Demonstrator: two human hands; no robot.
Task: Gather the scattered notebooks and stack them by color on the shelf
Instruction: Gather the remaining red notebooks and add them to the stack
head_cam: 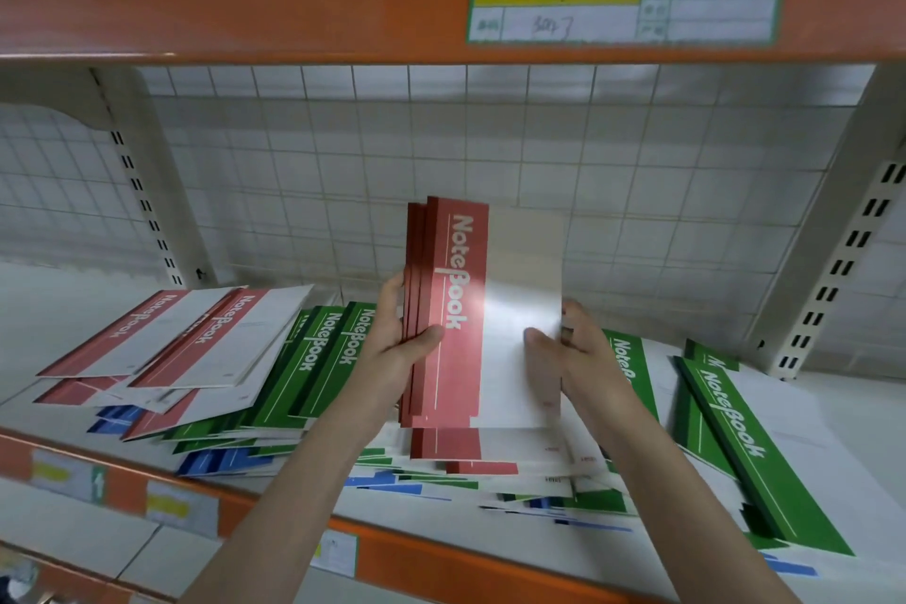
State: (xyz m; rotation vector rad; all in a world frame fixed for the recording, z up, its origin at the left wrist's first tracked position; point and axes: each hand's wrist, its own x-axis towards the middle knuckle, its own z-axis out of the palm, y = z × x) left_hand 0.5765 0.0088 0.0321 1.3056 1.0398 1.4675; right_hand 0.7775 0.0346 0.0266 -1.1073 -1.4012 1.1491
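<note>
Both hands, left hand (402,334) and right hand (571,348), grip upright red notebooks (456,309); mixed red, green (333,358) and blue notebooks (225,461) remain scattered on the shelf (490,549), sorting barely begun.

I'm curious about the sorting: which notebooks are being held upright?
The red notebooks, gripped between the left hand and right hand; the rest lie flat on the shelf.

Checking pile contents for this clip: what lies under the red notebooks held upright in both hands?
Under the held red notebooks more red notebooks lie flat, with green and blue covers showing beneath. How many lie deeper in the pile is covered.
</note>
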